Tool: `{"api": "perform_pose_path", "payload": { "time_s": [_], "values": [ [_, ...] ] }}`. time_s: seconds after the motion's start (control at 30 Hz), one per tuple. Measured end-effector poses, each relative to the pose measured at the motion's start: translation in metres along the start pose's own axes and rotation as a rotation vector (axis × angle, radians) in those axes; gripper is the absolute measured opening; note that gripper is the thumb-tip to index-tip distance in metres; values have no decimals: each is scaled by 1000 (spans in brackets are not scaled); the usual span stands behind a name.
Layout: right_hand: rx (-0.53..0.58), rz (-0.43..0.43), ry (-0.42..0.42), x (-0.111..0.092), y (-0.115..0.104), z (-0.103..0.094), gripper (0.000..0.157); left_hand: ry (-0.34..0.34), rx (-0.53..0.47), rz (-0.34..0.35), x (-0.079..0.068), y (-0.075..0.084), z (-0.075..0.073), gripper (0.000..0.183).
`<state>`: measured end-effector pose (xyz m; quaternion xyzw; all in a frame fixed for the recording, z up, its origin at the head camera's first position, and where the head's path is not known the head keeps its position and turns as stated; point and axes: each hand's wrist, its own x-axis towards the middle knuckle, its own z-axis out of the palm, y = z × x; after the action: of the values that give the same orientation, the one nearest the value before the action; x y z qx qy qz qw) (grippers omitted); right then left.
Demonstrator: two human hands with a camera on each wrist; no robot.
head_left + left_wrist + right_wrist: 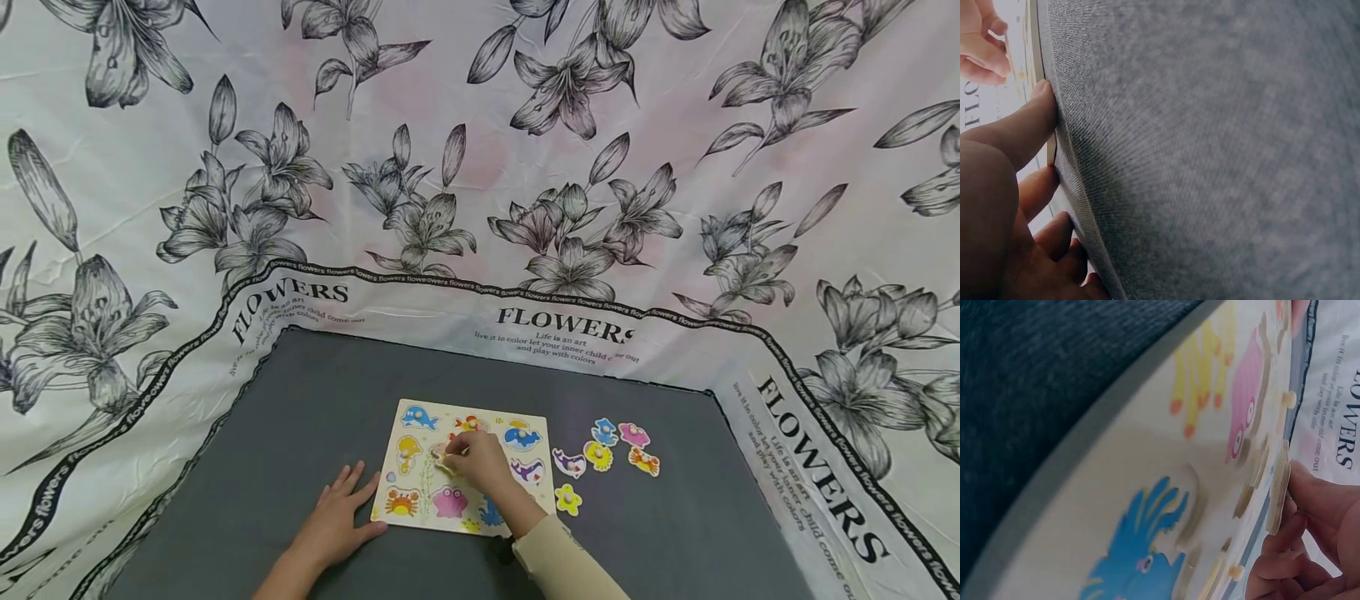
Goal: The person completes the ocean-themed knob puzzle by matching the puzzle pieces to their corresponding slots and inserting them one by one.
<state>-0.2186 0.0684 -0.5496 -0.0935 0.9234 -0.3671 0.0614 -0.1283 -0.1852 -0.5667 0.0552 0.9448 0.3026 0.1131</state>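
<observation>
Piece (1279, 490) in right hand (477, 460); long axis near-vertical, right wrist view

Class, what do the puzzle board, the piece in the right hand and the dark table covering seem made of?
Puzzle board: probably wood, smooth and printed; its edge is pale and plain.
Held piece: likely wood; its cut edge is pale and unpainted.
Table covering: apparently fabric, matte with fine ribbing.

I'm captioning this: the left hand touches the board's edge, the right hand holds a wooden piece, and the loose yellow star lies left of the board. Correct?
Not quite: the loose yellow star lies right of the board, as the head view shows. The left hand does touch its edge, and the right hand holds a wooden piece.
</observation>
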Motion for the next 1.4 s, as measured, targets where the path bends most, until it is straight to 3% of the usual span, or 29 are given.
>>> {"api": "perform_pose_path", "payload": {
  "time_s": [0.4,0.67,1.0,1.2,1.4],
  "values": [
    [-1,32,-41,6,4,8,5,-1,3,-6,0,1,0,85],
    [-31,44,-75,8,2,3,5,-7,1,-9,1,2,2,86],
    [-27,-37,24,7,2,-34,13,-4,-5,4,2,-1,1,86],
    [-13,-37,63,2,2,-53,17,-1,7,15,2,-1,1,86],
    [-21,-19,93,-6,5,-67,8,-14,12,10,2,-1,2,88]
  ]
}}
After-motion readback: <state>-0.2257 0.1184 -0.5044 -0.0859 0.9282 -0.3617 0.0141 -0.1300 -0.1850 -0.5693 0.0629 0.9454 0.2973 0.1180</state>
